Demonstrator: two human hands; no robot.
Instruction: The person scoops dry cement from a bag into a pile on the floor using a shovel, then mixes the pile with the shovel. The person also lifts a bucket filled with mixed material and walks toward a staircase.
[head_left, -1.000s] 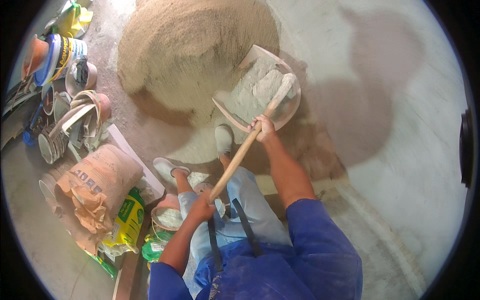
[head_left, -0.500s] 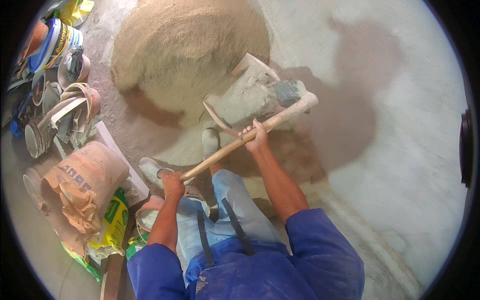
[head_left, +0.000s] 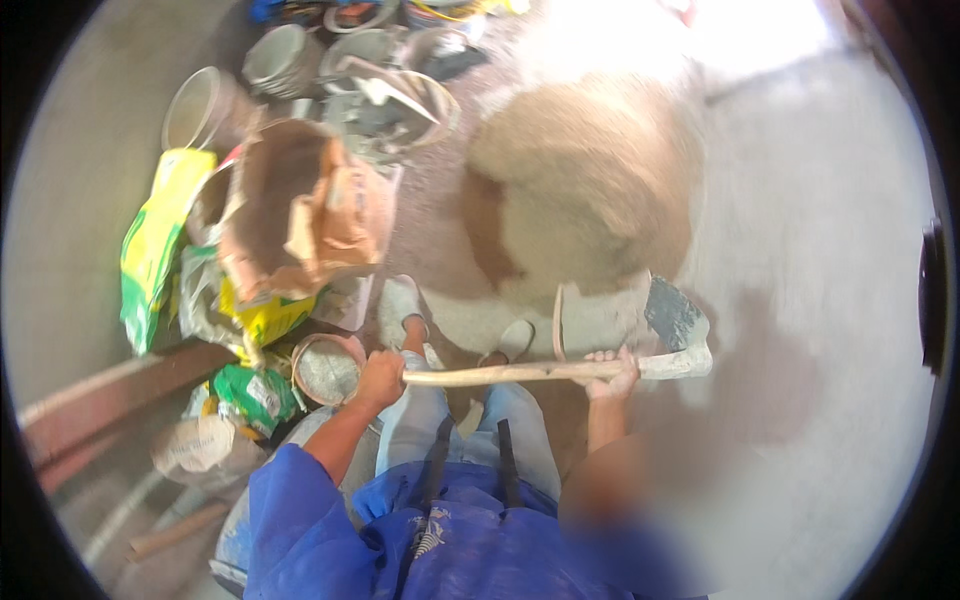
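Note:
I hold a hoe (head_left: 500,375) across my body, its pale wooden handle nearly level in view. My left hand (head_left: 381,378) is wrapped round the handle's left end. Close to the blade, my right hand (head_left: 611,373) grips the handle, fingers curled over it. The dark metal blade (head_left: 676,313) sits at the right end, over a pale trough-like container (head_left: 600,318), whose left rim shows as a thin curved edge. Its contents are blurred. Just beyond lies a large heap of brown sand (head_left: 590,180).
On the left stand an open brown paper sack (head_left: 290,210), a yellow and green bag (head_left: 168,240) and several stacked buckets (head_left: 283,62). A small bucket of grey material (head_left: 328,370) is beside my left hand. A reddish beam (head_left: 125,400) lies at lower left.
The view has turned left, so the sand heap and sacks appear farther right. The hoe has swung from slanting up to the right to nearly level. Both hands stay on it.

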